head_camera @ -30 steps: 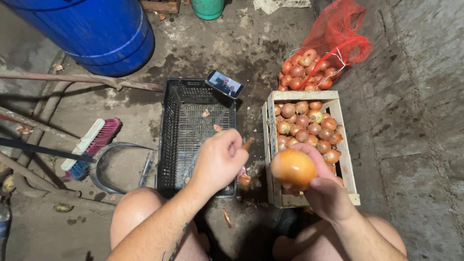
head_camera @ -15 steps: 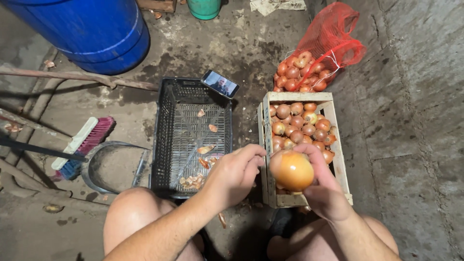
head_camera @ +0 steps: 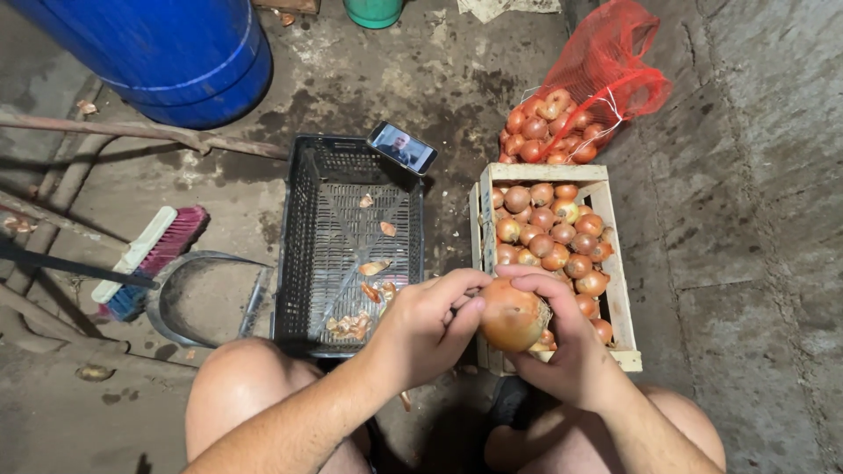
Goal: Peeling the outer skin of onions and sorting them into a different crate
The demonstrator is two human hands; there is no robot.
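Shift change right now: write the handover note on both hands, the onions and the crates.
Right hand cups one onion; left hand pinches its skin at the top.
Wooden crate by the right knee holds many onions; more sit in the red net bag behind it.
Black plastic crate holds only a few peel scraps.
Done: some skins dropped in the black crate.
Left: this onion, apparently the rest.

A single head-worn camera looks steeply down from close above the person's knees at a concrete floor (head_camera: 755, 263), hands at lower centre, blue barrel (head_camera: 167, 53) at upper left.
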